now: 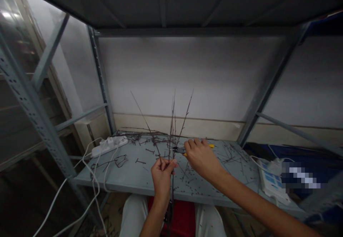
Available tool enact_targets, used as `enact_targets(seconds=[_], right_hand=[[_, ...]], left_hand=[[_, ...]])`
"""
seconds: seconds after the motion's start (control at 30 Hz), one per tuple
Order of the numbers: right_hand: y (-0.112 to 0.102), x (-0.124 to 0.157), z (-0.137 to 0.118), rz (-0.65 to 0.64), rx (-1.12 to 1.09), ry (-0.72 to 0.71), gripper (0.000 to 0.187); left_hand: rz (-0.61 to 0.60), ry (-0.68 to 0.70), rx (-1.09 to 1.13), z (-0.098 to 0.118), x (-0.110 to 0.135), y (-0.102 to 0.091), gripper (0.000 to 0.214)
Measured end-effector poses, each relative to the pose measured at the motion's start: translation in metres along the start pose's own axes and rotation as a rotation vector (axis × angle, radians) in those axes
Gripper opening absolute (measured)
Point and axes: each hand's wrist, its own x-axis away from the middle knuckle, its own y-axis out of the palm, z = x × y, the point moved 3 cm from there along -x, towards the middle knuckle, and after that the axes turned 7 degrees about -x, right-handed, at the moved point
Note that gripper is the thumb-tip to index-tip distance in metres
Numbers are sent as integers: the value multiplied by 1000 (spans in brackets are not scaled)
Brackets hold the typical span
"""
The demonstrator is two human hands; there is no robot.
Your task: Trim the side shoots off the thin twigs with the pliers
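On the grey steel shelf (128, 180) we have the left hand (162, 175) clenched round a bunch of thin dark twigs (173, 122), held in front of the shelf's middle, just above its front edge. The right hand (201, 158) grips yellow-handled cutting pliers (179, 150) over the shelf, the metal jaws pointing left and sitting right beside the stems; we can't tell how far apart they stand. The bunch's long axis runs nearly upright, with the tips fanning up toward the wall, one leaning left and one leaning right, while the lower stems run down past the left hand toward a red object (182, 219) below the shelf. That object sits between white-trousered knees (131, 215) and might be a bin, but it is cut off, so we can't tell what it holds. Loose twig pieces (150, 151) lie scattered across the shelf. A white power strip (109, 146) lies at back left, with white cables (93, 183) hanging over the edge. A white box with blue panels (270, 181) sits at the right end, its contents not shown.
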Motion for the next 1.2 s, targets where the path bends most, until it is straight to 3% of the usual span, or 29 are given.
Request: enact_targets(seconds=[0.3,0.5,0.83,0.9,1.03,1.1,1.2], right_hand=[[0,-5,-6,-32,76,-41,12],[20,-3,-8,-77,-1,-35,17],[54,-5,5,-141,-231,114,20],[56,-8,9,-100,-418,204,31],[54,-18,15,86,-1173,426,30],[52,-23,17,178,-1320,484,28],[47,-29,18,227,-1342,492,26]], left_hand=[[53,39,-12,-2,2,-3,36],[54,44,13,-2,3,-7,40],[64,-9,38,-5,-3,-11,46],[67,-38,45,-7,-6,-12,44],[44,-88,85,-6,-5,-8,42],[31,-118,105,-6,-3,-5,44],[29,-157,145,-5,0,-3,49]])
